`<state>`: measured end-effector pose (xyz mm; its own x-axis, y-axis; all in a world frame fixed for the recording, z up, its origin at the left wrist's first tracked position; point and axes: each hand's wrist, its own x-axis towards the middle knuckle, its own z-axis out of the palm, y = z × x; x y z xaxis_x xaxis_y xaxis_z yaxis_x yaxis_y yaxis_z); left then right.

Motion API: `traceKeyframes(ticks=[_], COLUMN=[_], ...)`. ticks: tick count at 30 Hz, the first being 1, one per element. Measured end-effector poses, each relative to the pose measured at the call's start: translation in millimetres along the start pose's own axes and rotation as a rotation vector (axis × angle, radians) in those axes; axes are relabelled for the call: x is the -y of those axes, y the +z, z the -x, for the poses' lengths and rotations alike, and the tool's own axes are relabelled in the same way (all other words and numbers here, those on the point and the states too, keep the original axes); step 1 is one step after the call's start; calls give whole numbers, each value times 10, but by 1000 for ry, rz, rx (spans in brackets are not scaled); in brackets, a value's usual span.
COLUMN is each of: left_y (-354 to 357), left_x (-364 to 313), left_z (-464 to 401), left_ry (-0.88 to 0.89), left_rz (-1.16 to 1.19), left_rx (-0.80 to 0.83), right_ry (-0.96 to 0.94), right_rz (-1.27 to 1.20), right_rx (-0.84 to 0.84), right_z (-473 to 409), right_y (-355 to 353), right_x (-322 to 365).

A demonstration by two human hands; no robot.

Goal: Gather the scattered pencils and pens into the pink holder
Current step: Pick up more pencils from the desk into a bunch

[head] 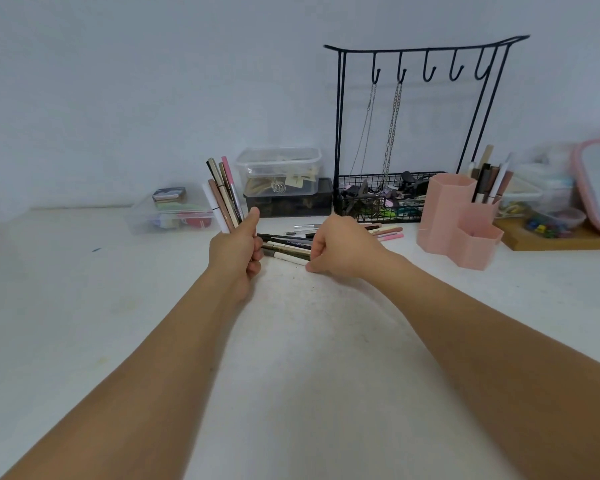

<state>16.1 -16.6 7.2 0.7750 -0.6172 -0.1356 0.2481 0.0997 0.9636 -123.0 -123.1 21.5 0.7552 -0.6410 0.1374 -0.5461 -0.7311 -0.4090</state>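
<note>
My left hand [238, 249] grips a bundle of several pens and pencils [224, 194], held upright and fanned above the fist. Just to its right, several more pens [286, 247] lie flat on the white table. My right hand [340, 249] rests over their right ends with its fingers curled down onto them. A few pink and brown pens [387, 233] lie beyond that hand. The pink holder [454, 220] stands at the right, with several pens [490, 181] upright in its rear compartment.
Behind the pens stand a clear lidded box [279, 171] on a dark box, a clear box [174, 213] of small items at left, and a black wire rack [413, 133] with hooks, chains and a basket. A wooden tray [561, 237] and pink-rimmed lid sit far right.
</note>
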Motion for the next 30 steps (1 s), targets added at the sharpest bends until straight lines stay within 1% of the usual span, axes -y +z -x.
traceKeyframes(ticks=[4, 6, 8, 10, 13, 15, 18, 21, 26, 30], left_y=[8, 15, 23, 35, 70, 95, 115, 119, 119, 123], left_x=[-4, -9, -10, -9, 11, 34, 52, 47, 50, 56], left_z=[13, 22, 36, 61, 102, 120, 141, 171, 176, 172], left_ry=[-4, -10, -22, -33, -30, -32, -64, -83, -52, -27], left_rz=[-6, -19, -25, -45, -95, -78, -17, 6, -39, -72], left_rx=[-6, -7, 12, 54, 154, 227, 299, 331, 336, 343], right_ry=[-2, 5, 33, 72, 85, 70, 25, 9, -5, -24], right_rz=[10, -58, -217, -439, -716, -828, -863, -904, -872, -839], right_rx=[44, 83, 107, 119, 106, 118, 140, 140, 167, 145], right_z=[-6, -4, 11, 33, 48, 53, 76, 86, 92, 93], right_y=[-14, -89, -202, -311, -395, -393, -318, -217, -132, -109], right_x=[9, -9, -35, -56, -61, -23, 78, 165, 229, 236])
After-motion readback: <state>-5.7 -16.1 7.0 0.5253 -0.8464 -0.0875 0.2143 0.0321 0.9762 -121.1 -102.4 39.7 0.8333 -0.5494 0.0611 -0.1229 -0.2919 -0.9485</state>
